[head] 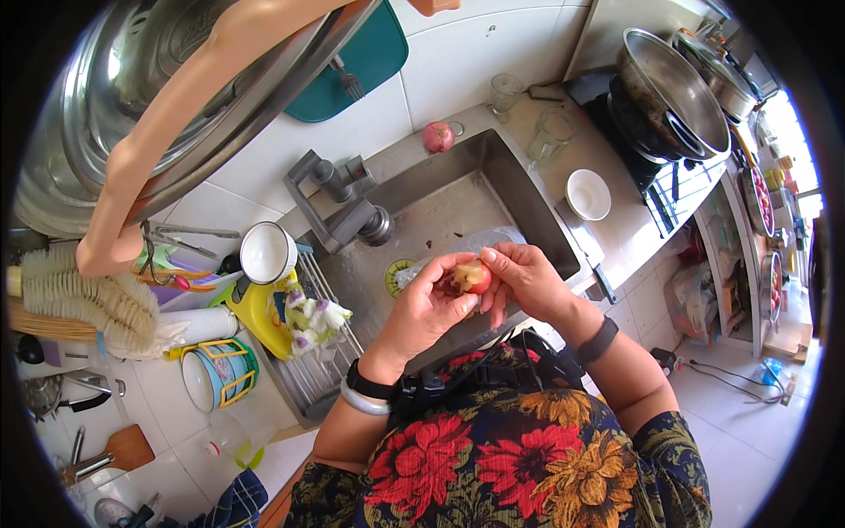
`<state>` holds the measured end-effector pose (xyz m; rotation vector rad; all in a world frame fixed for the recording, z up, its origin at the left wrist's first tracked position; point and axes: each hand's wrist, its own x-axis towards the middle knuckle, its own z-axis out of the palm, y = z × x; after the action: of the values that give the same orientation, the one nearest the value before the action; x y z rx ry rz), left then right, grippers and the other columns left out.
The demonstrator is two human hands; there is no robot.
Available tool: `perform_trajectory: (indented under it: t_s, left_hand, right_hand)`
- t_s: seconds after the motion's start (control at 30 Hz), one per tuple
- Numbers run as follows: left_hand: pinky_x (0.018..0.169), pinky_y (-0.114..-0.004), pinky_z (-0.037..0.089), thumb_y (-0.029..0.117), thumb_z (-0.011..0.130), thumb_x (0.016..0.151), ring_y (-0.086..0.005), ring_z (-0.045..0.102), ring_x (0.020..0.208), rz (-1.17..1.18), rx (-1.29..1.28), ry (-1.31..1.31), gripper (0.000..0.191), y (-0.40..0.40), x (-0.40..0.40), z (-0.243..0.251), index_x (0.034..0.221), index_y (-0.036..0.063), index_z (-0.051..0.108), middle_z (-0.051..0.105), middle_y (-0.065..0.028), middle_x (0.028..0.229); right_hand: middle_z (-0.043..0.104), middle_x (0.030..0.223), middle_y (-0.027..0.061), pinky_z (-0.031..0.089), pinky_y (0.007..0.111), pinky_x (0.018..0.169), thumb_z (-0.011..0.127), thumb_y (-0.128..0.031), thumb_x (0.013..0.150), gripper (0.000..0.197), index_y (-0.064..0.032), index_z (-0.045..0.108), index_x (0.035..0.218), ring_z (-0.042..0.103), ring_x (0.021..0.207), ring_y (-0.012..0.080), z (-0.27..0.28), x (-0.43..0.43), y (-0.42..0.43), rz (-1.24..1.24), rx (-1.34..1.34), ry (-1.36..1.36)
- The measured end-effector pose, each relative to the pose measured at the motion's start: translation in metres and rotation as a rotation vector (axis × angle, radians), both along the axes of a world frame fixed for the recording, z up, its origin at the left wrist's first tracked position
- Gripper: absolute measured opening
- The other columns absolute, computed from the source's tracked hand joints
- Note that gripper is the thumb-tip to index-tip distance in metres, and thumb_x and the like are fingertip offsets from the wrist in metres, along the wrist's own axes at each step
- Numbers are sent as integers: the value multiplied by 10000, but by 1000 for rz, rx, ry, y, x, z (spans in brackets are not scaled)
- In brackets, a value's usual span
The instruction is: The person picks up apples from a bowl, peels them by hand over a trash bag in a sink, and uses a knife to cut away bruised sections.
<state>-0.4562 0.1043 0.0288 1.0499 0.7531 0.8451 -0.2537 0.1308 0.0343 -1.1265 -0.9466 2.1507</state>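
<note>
Over the front part of a steel sink [502,158], my left hand [422,310] holds a partly peeled reddish onion or fruit [476,277]; its pale inner part faces up. The fingers of my right hand [531,277] touch the same piece from the right side. Below and behind the hands, a clear plastic bag [492,239] lies in the sink beside a green round drain strainer [399,276]. A grey faucet [343,211] stands at the sink's back left. One whole red onion [438,136] rests on the back rim.
Right of the sink stand a white bowl [588,195], glass cups [554,129] and a knife [604,284] at the counter edge. Farther right, a large steel wok [673,92] sits on the stove. Left are a white cup [268,252], a yellow basket [261,317] and a bottle brush [92,297].
</note>
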Motion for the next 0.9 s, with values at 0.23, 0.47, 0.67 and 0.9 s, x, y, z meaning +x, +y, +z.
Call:
perform_trajectory:
  t_s: [0.23, 0.47, 0.67, 0.9]
  left_hand:
    - [913, -296, 482, 178, 665, 882, -141, 561, 1066, 42, -211, -195, 474, 0, -4, 3, 1285, 24, 470, 553, -66, 1194]
    - [855, -298, 521, 252, 722, 837, -176, 614, 1008, 68, -304, -279, 534, -3, -11, 12, 1256, 21, 483, 588, -89, 1161]
    - [812, -366, 533, 235, 796, 761, -240, 618, 1003, -175, -153, -204, 538, -24, -26, 86, 1167, 10, 524, 615, -135, 1087]
    - [833, -356, 517, 200, 633, 903, -297, 606, 1020, -434, 436, -819, 425, -29, -2, 131, 1203, -86, 540, 586, -210, 1136]
  right_hand:
    - [668, 795, 114, 517, 254, 588, 519, -250, 981, 317, 31, 519, 1128, 669, 654, 175, 28, 2, -11, 29, 166, 32]
    - [675, 816, 80, 512, 260, 621, 617, -145, 918, 325, 11, 513, 1183, 661, 686, 132, 33, 0, -18, 118, 550, -213]
    - [688, 820, 87, 531, 272, 663, 633, -72, 890, 324, -3, 577, 1202, 681, 728, 156, 68, 23, -20, 174, 887, -225]
    - [685, 832, 100, 537, 260, 664, 596, -33, 899, 275, 23, 590, 1167, 691, 730, 167, 51, 36, -31, 46, 685, -275]
